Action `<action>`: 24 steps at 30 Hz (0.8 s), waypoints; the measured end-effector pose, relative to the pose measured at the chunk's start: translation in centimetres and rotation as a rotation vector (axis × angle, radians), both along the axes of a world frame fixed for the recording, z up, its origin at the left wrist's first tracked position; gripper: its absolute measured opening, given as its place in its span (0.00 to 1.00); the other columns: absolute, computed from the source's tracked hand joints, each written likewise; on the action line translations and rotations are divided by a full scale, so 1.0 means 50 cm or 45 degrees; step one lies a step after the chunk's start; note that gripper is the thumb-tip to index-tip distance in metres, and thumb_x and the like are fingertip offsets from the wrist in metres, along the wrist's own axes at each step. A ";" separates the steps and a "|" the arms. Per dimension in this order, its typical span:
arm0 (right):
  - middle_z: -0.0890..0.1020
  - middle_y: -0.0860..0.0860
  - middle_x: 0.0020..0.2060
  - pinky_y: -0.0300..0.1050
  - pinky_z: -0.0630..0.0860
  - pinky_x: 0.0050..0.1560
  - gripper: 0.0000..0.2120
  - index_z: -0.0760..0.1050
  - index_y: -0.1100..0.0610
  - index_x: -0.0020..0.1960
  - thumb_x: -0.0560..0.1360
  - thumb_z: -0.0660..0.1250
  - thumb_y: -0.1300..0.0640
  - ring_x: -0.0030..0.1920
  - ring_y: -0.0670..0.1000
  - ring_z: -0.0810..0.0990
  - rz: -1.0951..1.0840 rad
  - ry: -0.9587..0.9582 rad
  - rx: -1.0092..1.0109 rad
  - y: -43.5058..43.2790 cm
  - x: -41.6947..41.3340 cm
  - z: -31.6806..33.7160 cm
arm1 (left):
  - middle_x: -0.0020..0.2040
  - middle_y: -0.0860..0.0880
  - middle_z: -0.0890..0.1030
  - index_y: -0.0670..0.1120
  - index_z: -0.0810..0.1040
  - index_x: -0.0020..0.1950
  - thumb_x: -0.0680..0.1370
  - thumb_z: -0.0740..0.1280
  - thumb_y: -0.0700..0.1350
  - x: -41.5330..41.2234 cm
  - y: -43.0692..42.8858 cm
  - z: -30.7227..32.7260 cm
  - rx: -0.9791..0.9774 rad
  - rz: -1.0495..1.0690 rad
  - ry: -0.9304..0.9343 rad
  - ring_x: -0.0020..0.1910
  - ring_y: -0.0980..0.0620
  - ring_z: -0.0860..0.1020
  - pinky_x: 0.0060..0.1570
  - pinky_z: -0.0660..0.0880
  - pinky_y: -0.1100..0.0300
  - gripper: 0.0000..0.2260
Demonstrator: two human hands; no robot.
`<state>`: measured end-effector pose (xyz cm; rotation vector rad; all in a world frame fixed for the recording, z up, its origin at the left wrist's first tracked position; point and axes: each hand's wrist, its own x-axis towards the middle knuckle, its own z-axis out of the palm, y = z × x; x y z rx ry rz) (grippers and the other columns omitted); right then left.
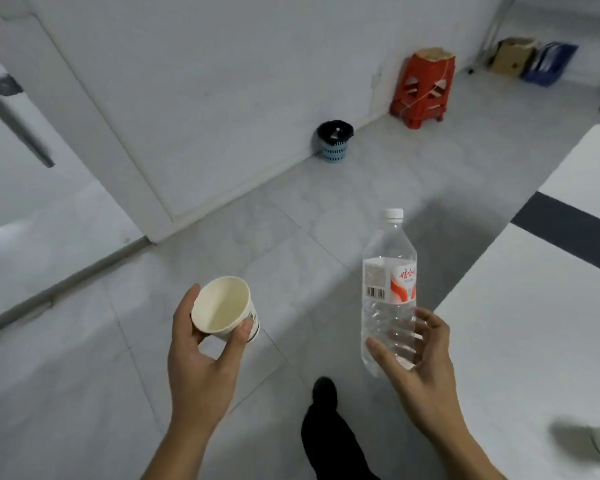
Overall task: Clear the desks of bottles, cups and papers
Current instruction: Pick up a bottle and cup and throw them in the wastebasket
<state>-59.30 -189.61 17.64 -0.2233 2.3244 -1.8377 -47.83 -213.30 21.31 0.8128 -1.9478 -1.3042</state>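
My left hand (201, 355) grips a white paper cup (222, 306) by its lower wall, mouth tilted toward me, and the cup looks empty. My right hand (420, 362) holds a clear plastic bottle (388, 282) upright by its base; it has a white cap and a red-and-white label. Both hands are over the grey tiled floor, left of a white desk (541, 323). A small blue bin with a black liner (335, 140) stands on the floor by the wall, far ahead of the hands.
A red plastic stool (423, 88) stands by the wall beyond the bin. A cardboard box (511, 55) and blue folders (548, 64) sit at the far right. A blurred object (589, 441) lies on the desk's near right. My dark shoe (324, 393) is on the floor. A door (32, 140) is at left.
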 end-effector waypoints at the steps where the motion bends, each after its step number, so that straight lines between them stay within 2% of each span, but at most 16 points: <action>1: 0.78 0.44 0.58 0.53 0.81 0.55 0.34 0.63 0.43 0.65 0.66 0.78 0.46 0.53 0.44 0.82 -0.035 0.006 -0.006 -0.035 -0.053 -0.010 | 0.63 0.64 0.74 0.58 0.67 0.72 0.68 0.76 0.53 -0.065 -0.035 -0.002 -0.016 -0.022 0.000 0.61 0.55 0.77 0.54 0.71 0.68 0.35; 5: 0.78 0.42 0.58 0.51 0.81 0.56 0.33 0.63 0.45 0.66 0.68 0.79 0.51 0.53 0.43 0.82 -0.070 -0.022 -0.065 -0.187 -0.272 0.004 | 0.64 0.60 0.75 0.58 0.68 0.71 0.68 0.78 0.53 -0.299 -0.182 0.017 0.015 -0.065 0.000 0.62 0.53 0.77 0.54 0.72 0.67 0.34; 8: 0.78 0.45 0.58 0.49 0.81 0.55 0.33 0.64 0.47 0.66 0.69 0.79 0.51 0.53 0.44 0.82 -0.033 0.018 -0.082 -0.309 -0.429 0.049 | 0.62 0.67 0.75 0.58 0.68 0.72 0.68 0.76 0.52 -0.445 -0.293 0.051 -0.020 -0.046 0.052 0.62 0.54 0.77 0.55 0.72 0.67 0.34; 11: 0.78 0.44 0.59 0.47 0.80 0.55 0.33 0.64 0.45 0.66 0.68 0.79 0.51 0.54 0.43 0.81 0.041 0.027 -0.090 -0.431 -0.568 0.082 | 0.59 0.74 0.74 0.58 0.67 0.72 0.68 0.75 0.51 -0.563 -0.396 0.068 -0.005 0.003 0.068 0.61 0.55 0.78 0.52 0.72 0.74 0.34; 13: 0.77 0.43 0.58 0.45 0.80 0.54 0.31 0.64 0.42 0.64 0.68 0.78 0.51 0.54 0.43 0.81 0.075 0.037 -0.080 -0.515 -0.662 0.086 | 0.59 0.72 0.75 0.57 0.68 0.73 0.68 0.75 0.51 -0.646 -0.473 0.060 0.008 0.045 0.079 0.60 0.56 0.78 0.53 0.72 0.75 0.34; 17: 0.78 0.42 0.58 0.44 0.79 0.55 0.31 0.63 0.38 0.61 0.65 0.77 0.45 0.55 0.42 0.81 0.099 0.057 -0.051 -0.688 -0.864 0.070 | 0.64 0.60 0.77 0.58 0.68 0.72 0.67 0.75 0.51 -0.843 -0.640 0.028 0.050 0.070 0.124 0.61 0.54 0.78 0.58 0.72 0.63 0.35; 19: 0.78 0.43 0.58 0.45 0.79 0.55 0.31 0.63 0.38 0.61 0.64 0.76 0.44 0.54 0.41 0.81 0.079 0.091 -0.044 -0.764 -0.963 0.068 | 0.64 0.63 0.76 0.58 0.67 0.73 0.68 0.77 0.52 -0.951 -0.724 0.017 0.038 0.031 0.144 0.61 0.56 0.78 0.59 0.73 0.60 0.35; 21: 0.78 0.43 0.58 0.46 0.80 0.56 0.32 0.62 0.37 0.61 0.64 0.76 0.43 0.54 0.42 0.81 0.021 0.103 -0.031 -0.832 -1.059 0.076 | 0.63 0.66 0.75 0.59 0.67 0.72 0.68 0.78 0.57 -1.067 -0.809 0.024 0.044 -0.035 0.152 0.61 0.57 0.77 0.59 0.74 0.60 0.36; 24: 0.78 0.44 0.58 0.49 0.80 0.56 0.31 0.62 0.35 0.60 0.64 0.77 0.44 0.55 0.44 0.81 -0.082 0.099 -0.031 -0.906 -1.195 0.100 | 0.65 0.60 0.76 0.62 0.67 0.71 0.66 0.75 0.59 -1.248 -0.910 0.052 0.069 -0.120 0.139 0.61 0.55 0.78 0.56 0.74 0.63 0.35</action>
